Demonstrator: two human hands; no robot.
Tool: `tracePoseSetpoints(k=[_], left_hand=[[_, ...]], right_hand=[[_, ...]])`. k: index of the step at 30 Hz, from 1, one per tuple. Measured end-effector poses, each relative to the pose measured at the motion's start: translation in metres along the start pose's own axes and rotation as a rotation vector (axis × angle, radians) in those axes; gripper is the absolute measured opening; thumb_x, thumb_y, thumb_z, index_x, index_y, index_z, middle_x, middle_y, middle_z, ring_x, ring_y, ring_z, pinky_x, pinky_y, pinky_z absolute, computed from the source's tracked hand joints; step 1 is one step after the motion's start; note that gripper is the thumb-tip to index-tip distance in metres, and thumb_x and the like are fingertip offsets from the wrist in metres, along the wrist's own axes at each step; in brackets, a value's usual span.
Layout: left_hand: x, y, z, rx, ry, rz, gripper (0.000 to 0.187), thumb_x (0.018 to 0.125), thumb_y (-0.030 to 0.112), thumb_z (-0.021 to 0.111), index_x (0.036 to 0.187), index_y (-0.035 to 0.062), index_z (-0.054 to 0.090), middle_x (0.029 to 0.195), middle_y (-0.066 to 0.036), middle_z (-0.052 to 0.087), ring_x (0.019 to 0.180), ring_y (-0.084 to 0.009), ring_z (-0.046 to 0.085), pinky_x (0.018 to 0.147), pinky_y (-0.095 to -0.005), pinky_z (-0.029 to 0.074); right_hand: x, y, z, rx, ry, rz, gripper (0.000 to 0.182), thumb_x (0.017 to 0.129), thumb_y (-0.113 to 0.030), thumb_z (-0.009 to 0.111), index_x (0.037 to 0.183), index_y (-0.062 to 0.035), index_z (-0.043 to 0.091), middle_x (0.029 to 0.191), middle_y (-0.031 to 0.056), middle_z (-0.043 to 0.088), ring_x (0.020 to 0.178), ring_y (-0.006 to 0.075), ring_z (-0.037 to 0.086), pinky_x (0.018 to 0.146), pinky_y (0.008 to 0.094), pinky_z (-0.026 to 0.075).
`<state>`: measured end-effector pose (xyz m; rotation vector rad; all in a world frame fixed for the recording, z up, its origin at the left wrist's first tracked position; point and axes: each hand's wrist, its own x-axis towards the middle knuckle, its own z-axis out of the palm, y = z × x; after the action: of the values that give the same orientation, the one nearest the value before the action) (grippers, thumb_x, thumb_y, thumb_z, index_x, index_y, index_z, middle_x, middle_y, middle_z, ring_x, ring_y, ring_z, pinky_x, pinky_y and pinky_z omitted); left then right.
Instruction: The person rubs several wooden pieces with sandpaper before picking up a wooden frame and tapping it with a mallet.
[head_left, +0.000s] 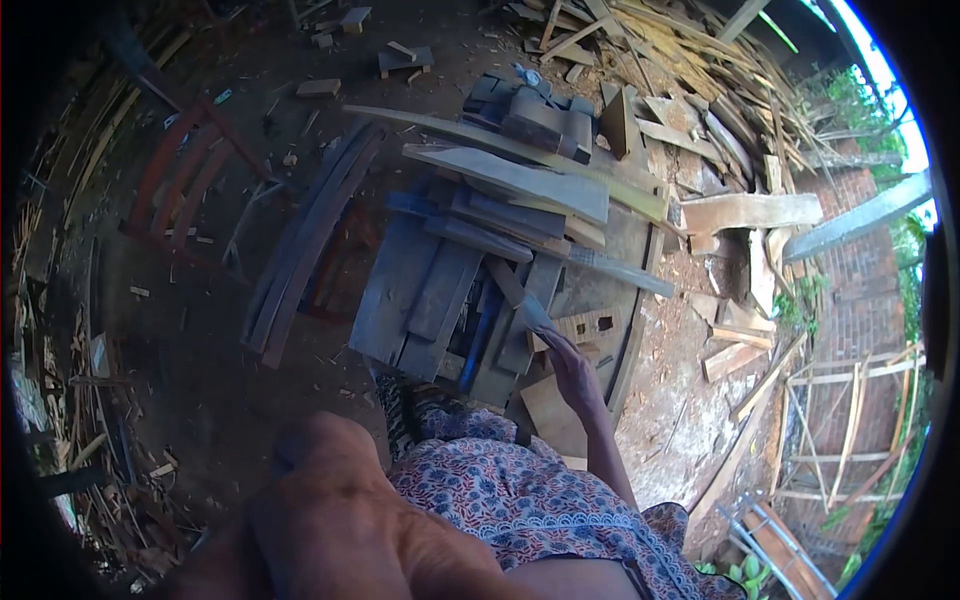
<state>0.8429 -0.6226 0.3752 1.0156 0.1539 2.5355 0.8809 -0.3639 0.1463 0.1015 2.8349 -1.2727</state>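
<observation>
**Right hand on a narrow piece over a bench full of boards**

So the narrow piece [508, 285] sits just beyond the right hand [575, 375], slanting away over the stacked boards [440, 290], and its near end meets the fingertips. Can't tell if the fingers are properly wrapped round it or just lying along it. That hand is turned edge-up, wrist roughly straight, forearm running back past the patterned cloth [520, 485].

The left hand [335, 500] is huge and blurry, right up near the camera and well apart from the other one. It looks bent at the knuckles, but its fingers are hidden, so no clue how wide its grip is or if it's holding anything.

Just right of the right-hand grip there's a block with square holes [590, 325], and on the near side a pale flat board [550, 410]. Left of the grip, a blue bar [482, 345] shows between boards. Farther beyond lie long planks [510, 180]. Way off left, a small bright scrap [222, 97] on the ground is too tiny to read.
</observation>
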Motion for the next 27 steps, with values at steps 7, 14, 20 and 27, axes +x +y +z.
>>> tracePoseSetpoints(k=[7, 14, 20, 27], left_hand=[[0.007, 0.004, 0.017, -0.040, -0.070, 0.033, 0.042, 0.094, 0.042, 0.042, 0.096, 0.0045, 0.062, 0.100, -0.020, 0.061, 0.061, -0.0195, 0.050, 0.052, -0.0297, 0.042], [0.011, 0.003, 0.026, -0.108, -0.114, 0.044, 0.044, 0.095, 0.040, 0.040, 0.094, 0.0038, 0.064, 0.099, -0.020, 0.062, 0.058, -0.0172, 0.047, 0.050, -0.0274, 0.041], [0.013, 0.002, 0.028, -0.181, -0.144, 0.060, 0.045, 0.096, 0.039, 0.038, 0.092, 0.0032, 0.066, 0.099, -0.020, 0.063, 0.055, -0.0153, 0.045, 0.047, -0.0255, 0.040], [0.016, -0.003, 0.038, -0.287, -0.168, 0.062, 0.048, 0.097, 0.038, 0.036, 0.090, 0.0024, 0.068, 0.098, -0.020, 0.064, 0.052, -0.0130, 0.043, 0.045, -0.0232, 0.039]], right_hand=[[0.066, -0.094, -0.007, 0.080, -0.112, -0.413, 0.037, 0.087, 0.000, 0.048, 0.121, -0.0134, 0.055, 0.131, 0.0085, 0.049, 0.113, 0.0302, 0.053, 0.090, 0.0370, 0.048], [0.076, -0.109, 0.009, 0.095, -0.135, -0.566, 0.038, 0.086, -0.004, 0.051, 0.122, -0.0172, 0.054, 0.133, 0.0112, 0.046, 0.108, 0.0334, 0.055, 0.087, 0.0384, 0.050], [0.037, -0.049, 0.029, 0.177, -0.200, -0.362, 0.036, 0.086, 0.001, 0.050, 0.119, -0.0092, 0.056, 0.131, 0.0127, 0.048, 0.111, 0.0321, 0.054, 0.089, 0.0373, 0.049], [-0.021, 0.016, 0.030, 0.082, -0.104, -0.109, 0.031, 0.089, -0.005, 0.048, 0.119, -0.0049, 0.054, 0.128, 0.0132, 0.051, 0.112, 0.0325, 0.053, 0.092, 0.0376, 0.045]])
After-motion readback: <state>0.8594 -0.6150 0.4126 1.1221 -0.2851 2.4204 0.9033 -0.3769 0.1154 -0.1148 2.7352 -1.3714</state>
